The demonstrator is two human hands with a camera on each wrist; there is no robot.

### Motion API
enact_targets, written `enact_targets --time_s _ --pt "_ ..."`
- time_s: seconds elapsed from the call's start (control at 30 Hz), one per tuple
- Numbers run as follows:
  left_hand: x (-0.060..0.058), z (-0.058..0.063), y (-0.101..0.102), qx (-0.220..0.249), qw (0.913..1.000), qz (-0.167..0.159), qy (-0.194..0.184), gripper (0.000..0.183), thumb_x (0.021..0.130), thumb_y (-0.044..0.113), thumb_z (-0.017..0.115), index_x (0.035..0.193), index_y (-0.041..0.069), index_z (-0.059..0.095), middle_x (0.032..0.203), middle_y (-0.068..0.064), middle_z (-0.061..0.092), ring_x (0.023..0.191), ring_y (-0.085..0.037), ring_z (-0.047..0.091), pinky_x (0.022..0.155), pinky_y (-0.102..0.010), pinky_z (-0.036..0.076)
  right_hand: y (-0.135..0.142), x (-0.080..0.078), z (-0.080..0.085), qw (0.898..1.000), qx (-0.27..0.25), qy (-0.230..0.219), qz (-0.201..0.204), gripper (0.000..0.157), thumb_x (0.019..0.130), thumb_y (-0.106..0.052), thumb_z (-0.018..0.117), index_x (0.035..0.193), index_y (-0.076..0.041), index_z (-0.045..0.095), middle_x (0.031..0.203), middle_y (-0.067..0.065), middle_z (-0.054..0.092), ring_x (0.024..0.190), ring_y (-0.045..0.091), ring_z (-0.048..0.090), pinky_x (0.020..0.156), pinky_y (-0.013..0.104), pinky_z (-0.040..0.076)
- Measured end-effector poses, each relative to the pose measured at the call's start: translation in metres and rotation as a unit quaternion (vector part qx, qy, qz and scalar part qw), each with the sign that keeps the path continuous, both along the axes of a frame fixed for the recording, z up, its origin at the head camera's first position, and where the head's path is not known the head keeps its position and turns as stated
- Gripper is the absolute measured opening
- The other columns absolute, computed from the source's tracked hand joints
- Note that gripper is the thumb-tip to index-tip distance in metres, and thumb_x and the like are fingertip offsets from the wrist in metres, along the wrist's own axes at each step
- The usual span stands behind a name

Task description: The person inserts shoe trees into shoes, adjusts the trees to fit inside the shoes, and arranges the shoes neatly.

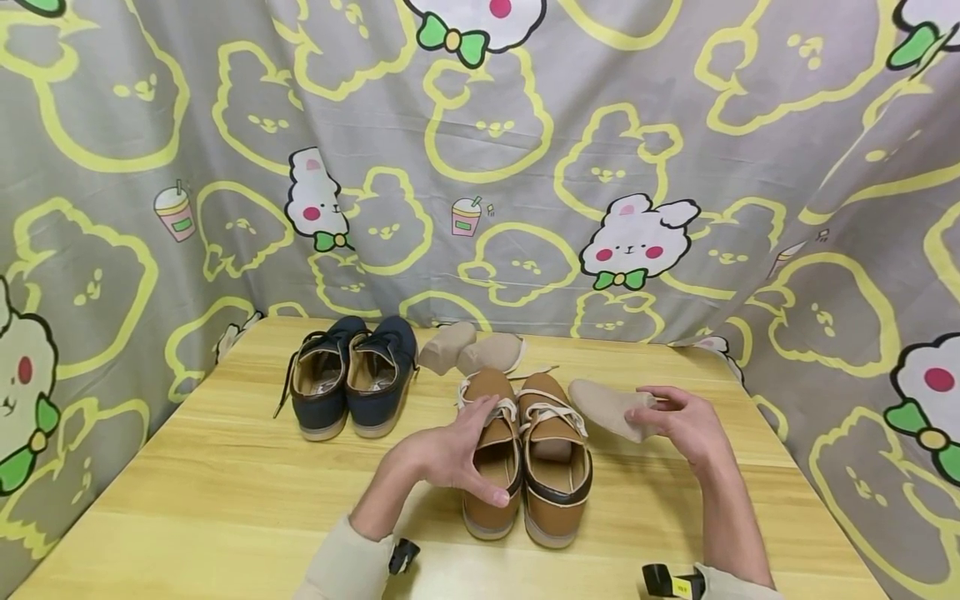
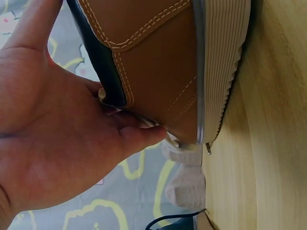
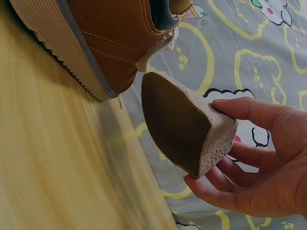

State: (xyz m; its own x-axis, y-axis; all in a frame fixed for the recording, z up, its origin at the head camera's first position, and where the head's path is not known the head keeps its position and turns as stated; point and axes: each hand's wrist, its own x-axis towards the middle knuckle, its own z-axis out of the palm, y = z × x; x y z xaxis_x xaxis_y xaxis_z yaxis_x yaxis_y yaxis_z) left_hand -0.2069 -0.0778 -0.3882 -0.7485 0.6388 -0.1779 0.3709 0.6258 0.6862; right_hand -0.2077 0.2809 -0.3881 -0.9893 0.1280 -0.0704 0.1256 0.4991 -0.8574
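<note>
A pair of brown lace-up shoes stands side by side, toes pointing away: a left shoe (image 1: 491, 521) and a right shoe (image 1: 558, 521). Across the left shoe's opening lies my left hand (image 1: 457, 450), its fingers by the laces and its thumb over the opening toward the heel. To the right of the pair, my right hand (image 1: 686, 425) holds a beige molded-pulp shoe insert (image 3: 177, 124) between thumb and fingers. Its hollow side shows in the right wrist view, and its rounded end points toward the shoes. Inside the right shoe sits another beige insert (image 1: 553, 451).
Navy lace-up shoes (image 1: 382, 400) stand at the back left of the wooden table (image 1: 225, 517). Beside them lie two more beige pulp inserts (image 1: 491, 352), behind the brown pair. A patterned gray curtain (image 1: 510, 275) hangs round the table's back and sides.
</note>
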Motion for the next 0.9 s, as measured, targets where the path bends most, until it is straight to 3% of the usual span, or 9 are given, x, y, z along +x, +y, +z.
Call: enact_targets --time_s 0.9 --pt "-0.0017 -0.0014 -0.0002 -0.009 0.9999 -0.011 0.003 0.124 0.077 0.047 0.087 0.164 0.014 0.006 0.17 -0.018 0.005 0.158 -0.035 0.0 0.124 -0.056 0.017 -0.0064 -0.0004 0.0031 1.0 0.01 0.011 0.002 0.063 0.084 -0.031 0.084 0.136 -0.005 0.063 0.106 0.004 0.062 0.09 0.01 0.061 0.077 0.026 0.049"
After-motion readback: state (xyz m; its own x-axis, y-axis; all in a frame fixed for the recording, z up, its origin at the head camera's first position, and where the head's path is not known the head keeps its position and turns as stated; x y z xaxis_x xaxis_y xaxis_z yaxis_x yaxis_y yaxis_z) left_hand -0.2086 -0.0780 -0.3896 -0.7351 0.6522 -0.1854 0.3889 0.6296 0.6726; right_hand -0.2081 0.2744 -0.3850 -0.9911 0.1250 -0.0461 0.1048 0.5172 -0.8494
